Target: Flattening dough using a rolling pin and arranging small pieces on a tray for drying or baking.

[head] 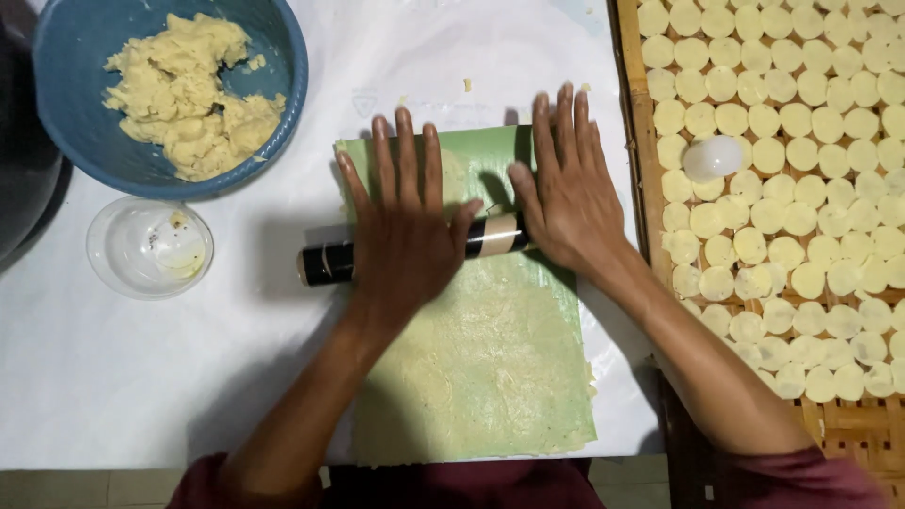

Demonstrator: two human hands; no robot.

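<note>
With both the left hand (405, 236) and right hand (570, 193) flat, fingers spread, on the dark cylindrical roller (415, 250) across the green sheet (490, 368), uneven pressure could tear the thin dough beneath.

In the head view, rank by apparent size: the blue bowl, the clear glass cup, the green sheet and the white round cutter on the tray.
1. green sheet
2. blue bowl
3. clear glass cup
4. white round cutter
</note>
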